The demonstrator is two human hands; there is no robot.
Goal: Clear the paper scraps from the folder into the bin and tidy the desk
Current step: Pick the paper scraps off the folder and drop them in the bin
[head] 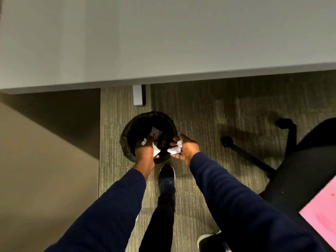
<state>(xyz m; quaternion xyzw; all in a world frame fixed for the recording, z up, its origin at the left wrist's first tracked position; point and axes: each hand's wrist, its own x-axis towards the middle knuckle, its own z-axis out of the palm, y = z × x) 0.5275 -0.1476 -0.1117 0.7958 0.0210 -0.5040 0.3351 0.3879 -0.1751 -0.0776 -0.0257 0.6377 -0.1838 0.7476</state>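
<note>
Below both grips, round black lined bin (148,136) is waiting; left hand (144,151) and right hand (187,149) are clutching crumpled white paper scraps (174,149) (unreleased); desk tidying pending.

Round black bin (127,142), dark liner bag, sits on carpet just below desk edge (163,77), mouth open upward, small pale scrap (156,131) visible deep inside. White crumpled paper scraps (175,147) bunched over bin's near rim, another white bunch (156,150) just left, also over opening. Pink folder (321,213) flat at lower right corner, well apart from bin.
</note>
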